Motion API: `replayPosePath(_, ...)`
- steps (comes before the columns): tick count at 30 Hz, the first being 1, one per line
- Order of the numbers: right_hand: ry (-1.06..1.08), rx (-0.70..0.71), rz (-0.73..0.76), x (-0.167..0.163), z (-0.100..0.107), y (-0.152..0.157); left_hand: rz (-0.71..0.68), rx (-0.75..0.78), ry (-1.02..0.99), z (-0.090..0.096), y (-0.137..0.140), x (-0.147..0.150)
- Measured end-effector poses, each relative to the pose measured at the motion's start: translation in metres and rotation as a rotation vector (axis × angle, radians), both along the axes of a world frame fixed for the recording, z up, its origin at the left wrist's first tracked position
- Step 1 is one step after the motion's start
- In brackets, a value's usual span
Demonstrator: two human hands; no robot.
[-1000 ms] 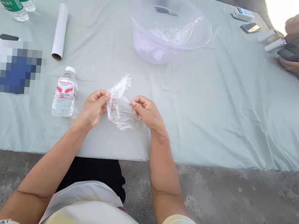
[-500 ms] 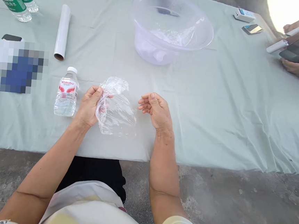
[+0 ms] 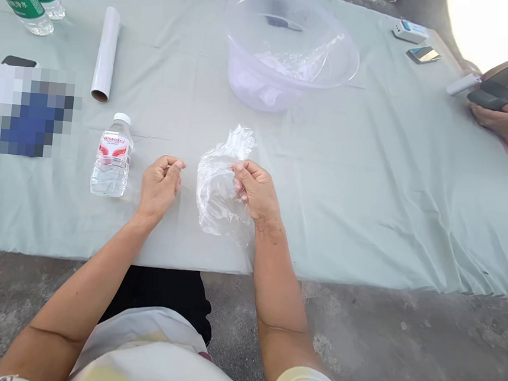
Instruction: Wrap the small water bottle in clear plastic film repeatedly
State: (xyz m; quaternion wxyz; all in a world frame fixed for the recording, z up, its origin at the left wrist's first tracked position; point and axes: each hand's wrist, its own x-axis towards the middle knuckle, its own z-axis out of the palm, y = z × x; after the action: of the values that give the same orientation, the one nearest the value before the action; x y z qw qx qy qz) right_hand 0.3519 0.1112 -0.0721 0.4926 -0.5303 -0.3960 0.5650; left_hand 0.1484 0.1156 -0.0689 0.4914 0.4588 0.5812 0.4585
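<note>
My right hand (image 3: 256, 193) pinches a crumpled sheet of thin, clear plastic film (image 3: 217, 202) between thumb and fingers. The film hangs to the left of that hand, just over the cloth; whether it is a bag or a loose sheet I cannot tell. To its left, my left hand (image 3: 160, 188) is closed, thumb pressed to the index finger, with nothing visible in it. A small water bottle (image 3: 111, 163) with a white cap and a red-and-white label stands beside my left hand, not touched.
A pale purple translucent basin (image 3: 263, 90) holding clear plastic stands beyond my hands. At the left are a white roll (image 3: 106, 53), larger water bottles (image 3: 24, 1) and a blurred-out patch. A power bank (image 3: 410, 31) and phone (image 3: 423, 54) lie far right, near another person's hands (image 3: 504, 117) holding a dark device.
The plastic film has passed from my left hand to my right. My right hand has closed on it, and my left hand has let go and moved slightly right.
</note>
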Motion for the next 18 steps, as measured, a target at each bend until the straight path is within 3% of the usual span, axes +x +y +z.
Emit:
replayPosePath(2, 0.021, 0.004, -0.047, 0.000, 0.001, 0.000, 0.029, 0.005, -0.020, 0.005, 0.001, -0.001)
replayPosePath(6, 0.009, 0.013, 0.057, -0.008, 0.001, -0.001, -0.181, -0.001, 0.060, 0.013, 0.002, 0.013)
replayPosePath(9, -0.023, 0.009, 0.091, -0.010, 0.000, -0.002, -0.240, 0.034, 0.166, 0.014, 0.003, 0.022)
replayPosePath(15, -0.094, 0.003, 0.084, -0.003, -0.001, -0.002, -0.227, -0.113, -0.227, 0.007, 0.009, 0.014)
replayPosePath(18, -0.109, 0.016, 0.091, -0.003, -0.001, -0.002, -0.144, -0.131, -0.250, 0.002, 0.009, 0.010)
